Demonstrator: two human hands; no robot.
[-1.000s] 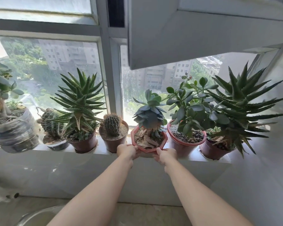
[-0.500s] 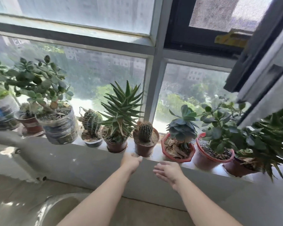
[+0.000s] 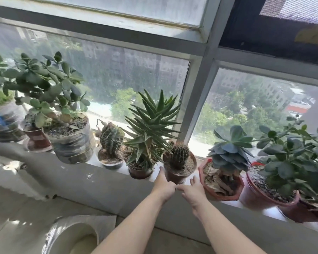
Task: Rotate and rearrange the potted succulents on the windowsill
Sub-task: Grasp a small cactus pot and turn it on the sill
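Note:
A row of potted succulents lines the windowsill (image 3: 233,205). A small round cactus in a brown pot (image 3: 179,162) stands in the middle. My left hand (image 3: 162,184) touches the pot's left side with its fingers apart. Fingers spread, my right hand (image 3: 192,189) reaches the pot's lower right; whether it touches is unclear. Just left stands a spiky aloe in a brown pot (image 3: 147,142). To the right is a blue-green rosette succulent in a red octagonal pot (image 3: 226,169).
Further left are a ribbed cactus (image 3: 110,143), a jade plant in a cut plastic bottle (image 3: 66,136) and a small red pot (image 3: 37,138). Another jade plant in a red pot (image 3: 286,173) crowds the right end. A round white vessel (image 3: 72,235) sits on the floor below.
Both hands left the red octagonal pot, moved left and rose to the small cactus pot. The view swung left, showing more plants on that side.

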